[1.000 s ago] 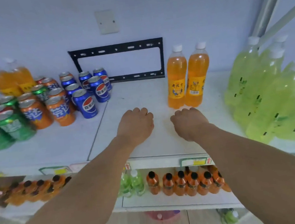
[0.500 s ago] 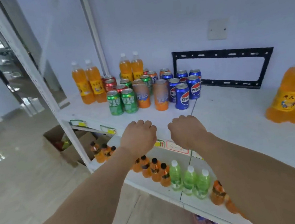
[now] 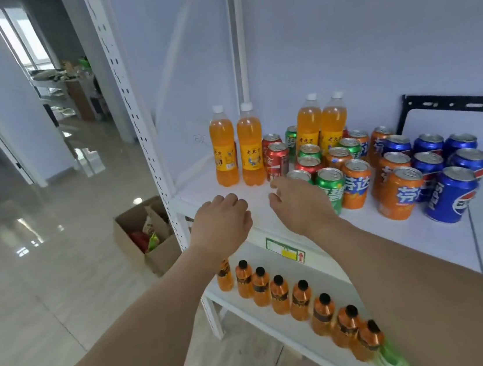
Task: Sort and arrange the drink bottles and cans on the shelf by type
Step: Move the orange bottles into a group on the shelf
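On the white shelf (image 3: 441, 237) stand mixed cans: red cans (image 3: 276, 160), green cans (image 3: 331, 190), orange cans (image 3: 399, 193) and blue cans (image 3: 451, 195). Two orange bottles (image 3: 237, 148) stand at the far left, two more orange bottles (image 3: 321, 126) behind the cans. My left hand (image 3: 221, 223) hovers over the shelf's front left corner, fingers curled, holding nothing. My right hand (image 3: 300, 201) reaches toward the front green cans, fingers loosely apart and empty; it hides part of one green can.
A lower shelf (image 3: 298, 331) carries a row of small orange bottles (image 3: 280, 295) with black caps. A perforated white upright (image 3: 134, 111) frames the left end. A cardboard box (image 3: 146, 237) with packets sits on the glossy floor. A black wall bracket (image 3: 455, 104) is behind the cans.
The view has swung left along the shelf, bringing the cans and left orange bottles close. Both hands moved forward toward the cans; my right hand's fingers have loosened from a fist.
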Demonstrator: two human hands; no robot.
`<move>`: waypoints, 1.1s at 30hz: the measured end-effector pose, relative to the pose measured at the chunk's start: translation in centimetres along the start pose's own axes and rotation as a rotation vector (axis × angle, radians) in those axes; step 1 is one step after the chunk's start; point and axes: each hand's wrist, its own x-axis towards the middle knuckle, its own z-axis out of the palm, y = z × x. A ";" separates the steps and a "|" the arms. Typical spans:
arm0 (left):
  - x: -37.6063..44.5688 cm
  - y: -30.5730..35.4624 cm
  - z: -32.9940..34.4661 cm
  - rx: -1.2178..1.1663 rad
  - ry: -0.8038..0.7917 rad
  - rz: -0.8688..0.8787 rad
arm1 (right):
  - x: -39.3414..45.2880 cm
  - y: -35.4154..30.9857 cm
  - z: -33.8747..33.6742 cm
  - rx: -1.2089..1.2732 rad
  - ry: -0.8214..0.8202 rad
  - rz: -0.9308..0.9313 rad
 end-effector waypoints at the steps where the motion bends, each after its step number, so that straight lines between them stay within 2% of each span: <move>1: 0.7 -1.1 0.8 -0.023 -0.009 -0.051 | 1.7 -0.6 0.6 0.111 0.040 0.041; 4: 3.7 -3.7 3.0 -0.210 -0.115 -0.276 | 7.6 -1.7 2.9 0.410 0.114 0.149; 8: 8.6 -6.8 6.7 -0.680 -0.179 -0.680 | 14.5 -1.2 5.3 0.661 0.178 0.307; 10: 10.9 -8.5 9.0 -0.840 -0.175 -0.759 | 17.1 -0.4 6.1 0.697 0.175 0.379; 13: 13.4 -10.4 11.8 -1.049 -0.209 -0.816 | 19.6 0.4 7.0 0.760 0.162 0.380; 17: 15.5 -11.8 14.3 -1.236 -0.213 -0.762 | 21.3 0.5 8.6 0.780 0.130 0.446; 21: 16.3 -12.5 15.8 -1.258 -0.111 -0.563 | 22.5 0.0 10.6 0.767 0.156 0.500; 24: 16.2 -13.3 16.1 -1.378 -0.086 -0.442 | 22.3 -0.9 11.1 0.809 0.230 0.547; 30: 16.9 -15.6 15.6 -1.486 -0.294 -0.248 | 19.6 -3.4 10.4 0.773 0.343 0.645; 33: 16.2 -15.7 15.7 -1.540 -0.368 -0.239 | 17.4 -4.3 10.0 0.764 0.396 0.706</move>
